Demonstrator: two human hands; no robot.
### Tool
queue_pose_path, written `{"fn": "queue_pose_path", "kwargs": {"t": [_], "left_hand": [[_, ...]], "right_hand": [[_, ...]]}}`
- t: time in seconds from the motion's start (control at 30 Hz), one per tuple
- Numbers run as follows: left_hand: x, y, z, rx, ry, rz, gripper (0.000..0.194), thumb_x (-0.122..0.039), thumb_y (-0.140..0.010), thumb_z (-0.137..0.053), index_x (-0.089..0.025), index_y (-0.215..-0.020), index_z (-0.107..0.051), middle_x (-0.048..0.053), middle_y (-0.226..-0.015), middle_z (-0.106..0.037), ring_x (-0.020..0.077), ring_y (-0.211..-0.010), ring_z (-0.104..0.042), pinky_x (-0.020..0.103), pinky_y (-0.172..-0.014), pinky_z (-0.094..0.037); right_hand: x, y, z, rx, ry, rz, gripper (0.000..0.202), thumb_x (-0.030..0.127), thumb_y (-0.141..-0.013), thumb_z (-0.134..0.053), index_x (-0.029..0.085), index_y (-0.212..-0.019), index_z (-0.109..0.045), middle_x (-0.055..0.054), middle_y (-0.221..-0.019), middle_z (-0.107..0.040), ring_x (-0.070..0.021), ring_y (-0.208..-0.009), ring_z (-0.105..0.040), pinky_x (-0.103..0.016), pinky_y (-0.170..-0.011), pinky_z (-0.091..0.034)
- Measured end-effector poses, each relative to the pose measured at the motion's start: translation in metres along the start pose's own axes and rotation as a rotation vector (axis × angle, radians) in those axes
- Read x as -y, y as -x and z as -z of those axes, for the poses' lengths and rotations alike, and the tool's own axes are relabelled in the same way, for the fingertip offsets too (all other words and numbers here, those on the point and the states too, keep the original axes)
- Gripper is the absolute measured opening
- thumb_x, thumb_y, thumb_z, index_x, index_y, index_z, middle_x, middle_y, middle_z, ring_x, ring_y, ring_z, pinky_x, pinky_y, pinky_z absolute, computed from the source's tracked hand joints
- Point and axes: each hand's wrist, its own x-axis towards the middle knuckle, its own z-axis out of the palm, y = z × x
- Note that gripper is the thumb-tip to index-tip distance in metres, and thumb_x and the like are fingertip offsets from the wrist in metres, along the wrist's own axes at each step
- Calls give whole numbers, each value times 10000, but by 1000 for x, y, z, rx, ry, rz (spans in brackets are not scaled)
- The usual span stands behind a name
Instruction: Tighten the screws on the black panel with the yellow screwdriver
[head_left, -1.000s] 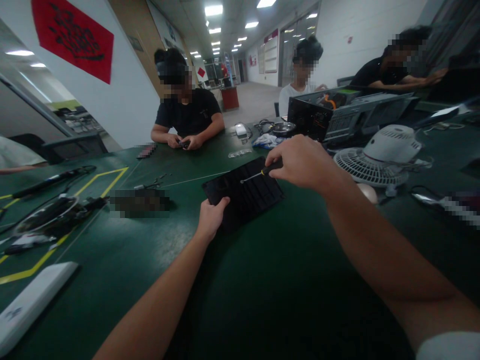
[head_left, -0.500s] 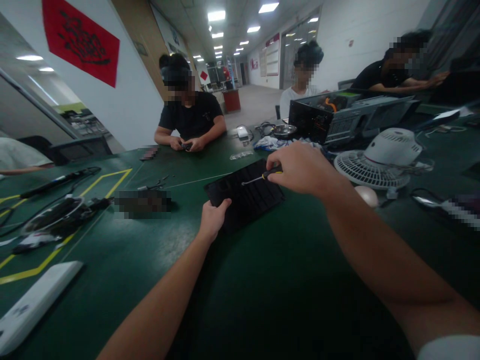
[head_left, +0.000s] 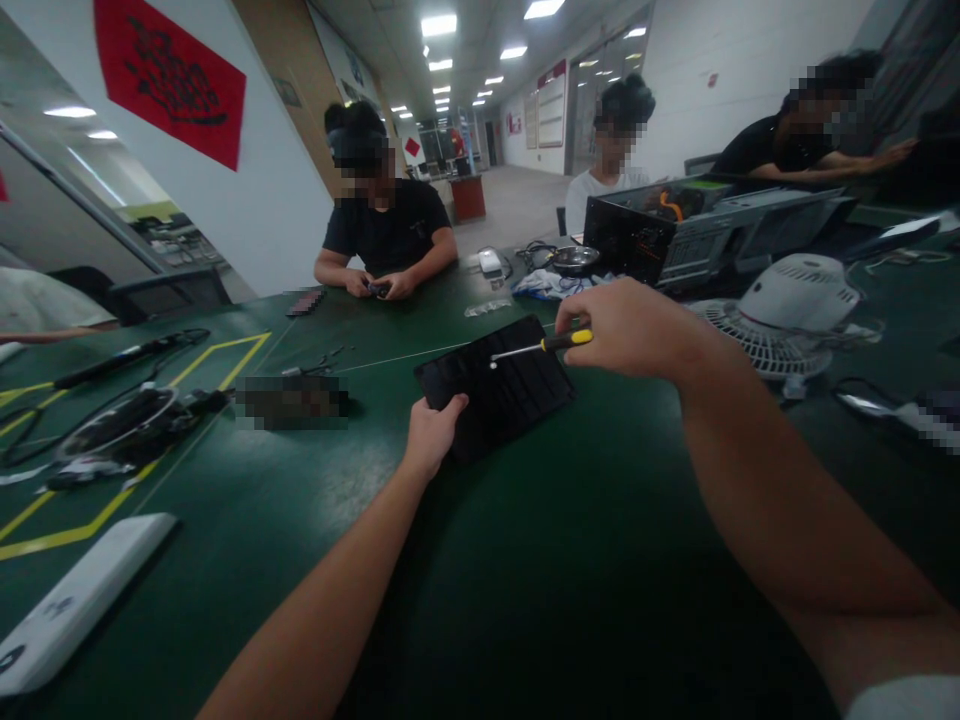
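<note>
My left hand (head_left: 435,432) grips the near left edge of a flat black rectangular panel (head_left: 517,385), thumb on top. The panel has ridges across its face; I cannot tell its exact kind. My right hand (head_left: 622,325) is closed round a screwdriver (head_left: 564,341) with a black and yellow handle. Its metal shaft points left over the panel, and a small bright spot shows at the tip. Whether the tip touches the panel I cannot tell.
On the green table (head_left: 480,560) a white fan (head_left: 787,310) and an opened computer case (head_left: 697,235) stand to the right. Cables (head_left: 112,425) and a long white device (head_left: 82,600) lie left. A person in black (head_left: 386,230) sits across, handling a small dark object.
My right hand has shifted slightly right with the screwdriver, and more of the yellow handle shows. My left hand still holds the panel. The whole view has shifted a little.
</note>
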Motion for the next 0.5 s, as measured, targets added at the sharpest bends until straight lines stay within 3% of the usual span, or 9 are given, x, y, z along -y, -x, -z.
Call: {"fn": "queue_pose_path", "kwargs": {"t": [0.17,0.5], "left_hand": [[3,-2,0,4,-13,-3,470,-463,-654,-915,-142,-972,-786,102,-928,-810,284,-852,-763,412,-828,-615],[5,-4,1,9,14,-5,482,-462,-637,-930,-145,-972,-790,105,-943,-812,297,-867,-764,427,-856,-608]], "right_hand": [[6,3,0,-47,48,-74,308,315,-842,-723,253,-1105,-870,-113,-1055,-826,-339,-991,-751,-434,-808,-533],[10,0,-6,-67,51,-60,288,288,-835,-748,259,-1088,-881,-98,-1019,-829,-324,-987,-752,-425,-824,-532]]}}
